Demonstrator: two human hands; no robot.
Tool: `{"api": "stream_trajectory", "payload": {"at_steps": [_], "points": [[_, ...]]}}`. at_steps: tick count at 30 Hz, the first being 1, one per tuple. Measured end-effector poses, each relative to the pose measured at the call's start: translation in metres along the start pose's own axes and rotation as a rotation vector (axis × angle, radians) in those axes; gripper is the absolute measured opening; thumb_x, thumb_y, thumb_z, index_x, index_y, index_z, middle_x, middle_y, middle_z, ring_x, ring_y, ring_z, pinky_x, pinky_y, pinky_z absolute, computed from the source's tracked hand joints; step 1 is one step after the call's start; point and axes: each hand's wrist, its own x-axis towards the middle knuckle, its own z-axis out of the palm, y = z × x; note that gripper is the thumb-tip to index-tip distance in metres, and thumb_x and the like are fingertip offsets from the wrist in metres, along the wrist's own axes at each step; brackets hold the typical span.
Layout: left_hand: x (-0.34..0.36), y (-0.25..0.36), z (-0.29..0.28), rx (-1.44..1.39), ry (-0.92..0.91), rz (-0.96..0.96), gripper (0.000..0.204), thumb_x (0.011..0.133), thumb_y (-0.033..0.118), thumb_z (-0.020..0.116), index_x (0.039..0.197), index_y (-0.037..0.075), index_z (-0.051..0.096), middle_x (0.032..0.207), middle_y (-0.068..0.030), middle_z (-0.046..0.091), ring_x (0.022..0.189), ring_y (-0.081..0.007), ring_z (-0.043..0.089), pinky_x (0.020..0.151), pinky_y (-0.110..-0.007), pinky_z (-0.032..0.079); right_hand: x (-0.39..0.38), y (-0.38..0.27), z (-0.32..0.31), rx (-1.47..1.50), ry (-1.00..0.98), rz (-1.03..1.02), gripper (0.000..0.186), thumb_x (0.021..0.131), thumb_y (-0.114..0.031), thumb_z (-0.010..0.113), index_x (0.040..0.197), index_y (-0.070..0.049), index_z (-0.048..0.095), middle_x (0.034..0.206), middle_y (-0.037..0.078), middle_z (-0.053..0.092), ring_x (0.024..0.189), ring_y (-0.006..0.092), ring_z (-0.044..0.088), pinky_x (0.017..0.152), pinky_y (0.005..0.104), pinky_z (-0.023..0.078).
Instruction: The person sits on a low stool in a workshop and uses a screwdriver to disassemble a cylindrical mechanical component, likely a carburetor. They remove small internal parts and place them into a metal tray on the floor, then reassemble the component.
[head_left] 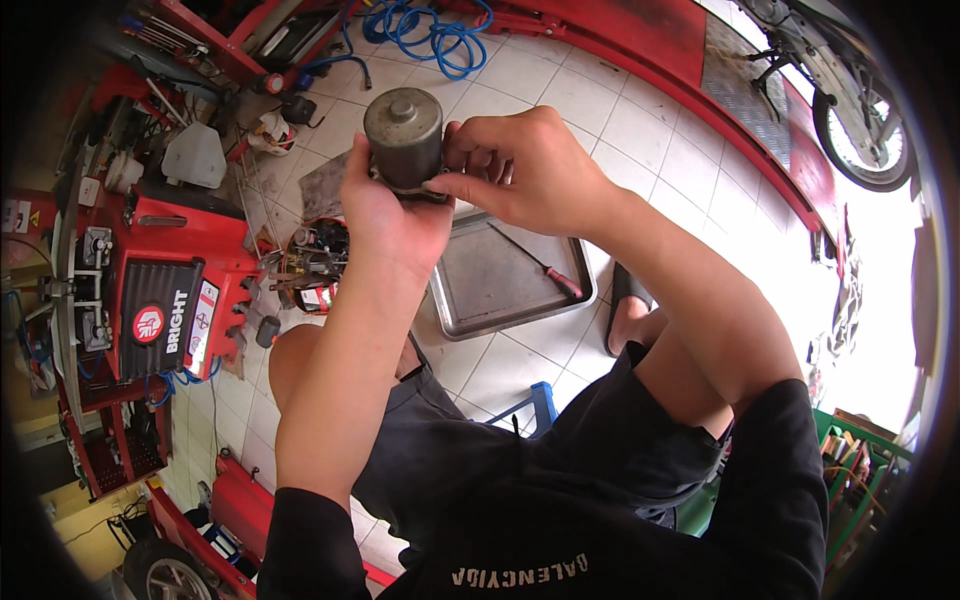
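In front of me I hold up a dull grey cylindrical metal motor (406, 135), with a small round boss on its top end and a flange at its lower rim. My left hand (395, 220) supports it from underneath, thumb up along its left side. The curled fingers of my right hand (525, 165) meet its lower right edge, the thumb pressing by the flange. Whether a small part sits between those fingers is hidden. Below, a shallow metal tray (470, 325) rests on the floor, with a red-handled screwdriver (565, 283) lying in it.
A red machine (165, 250) stands at left, beside a cluster of tools and parts (315, 255). A blue coiled hose (440, 45) lies on the tiles at the far side. A red lift platform (640, 45) crosses the back, near a motorcycle wheel (865, 140). A blue stool (543, 405) shows between my legs.
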Motion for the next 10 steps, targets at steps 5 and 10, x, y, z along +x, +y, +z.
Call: {"api": "stream_trajectory", "payload": {"at_steps": [5,10], "points": [[-0.0029,0.0007,0.0025,0.026,0.023,0.020,0.042,0.102,0.034,0.039,0.109,0.000,0.062,0.102,-0.0152,0.065,0.100,-0.0282,0.063,0.094,-0.043,0.049,-0.0009,-0.0013,0.0017,0.085,-0.011,0.035,0.019,0.082,-0.017,0.080,0.087,-0.002,0.070,0.067,0.010,0.069,0.060,0.0225,0.070,0.058,0.0322,0.056],[-0.0051,0.0013,0.0037,0.003,0.013,0.002,0.041,0.101,0.034,0.041,0.109,0.000,0.062,0.104,-0.0156,0.065,0.103,-0.0285,0.062,0.097,-0.044,0.048,0.0010,0.0047,0.0016,0.082,-0.020,-0.014,0.020,0.082,-0.019,0.081,0.088,-0.002,0.070,0.067,0.009,0.069,0.060,0.0212,0.070,0.059,0.0313,0.057]]}}
